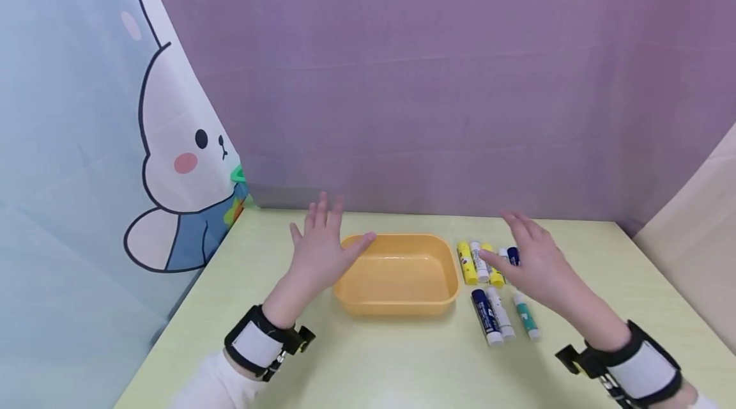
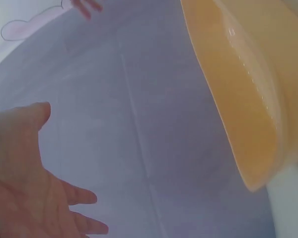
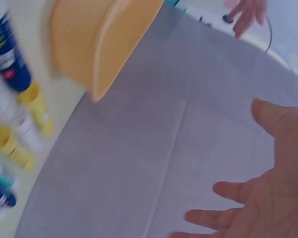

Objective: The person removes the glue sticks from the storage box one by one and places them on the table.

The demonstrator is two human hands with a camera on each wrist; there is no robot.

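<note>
An orange-yellow plastic basin point(image 1: 397, 308) sits on the table. Over its left side my left hand point(image 1: 322, 255) is raised with fingers spread, holding nothing; in the left wrist view that hand point(image 2: 30, 178) shows its palm beside the basin point(image 2: 253, 99). My right hand point(image 1: 540, 265) hovers, fingers apart and nothing held, above several glue sticks to the right of the basin. Yellow point(image 1: 467, 263) and white glue sticks point(image 1: 479, 262) lie in a back row, partly hidden by the right hand. In front lie a dark blue one point(image 1: 486, 317), a white one point(image 1: 501, 313) and a teal one point(image 1: 526, 317).
The pale yellow-green table point(image 1: 368, 370) ends at a purple cloth point(image 1: 437, 89) hanging behind it. A light blue curtain with a cartoon rabbit point(image 1: 190, 153) hangs at the left, and cream cloth point(image 1: 701, 236) at the right. Both wrists wear black camera straps point(image 1: 259, 342).
</note>
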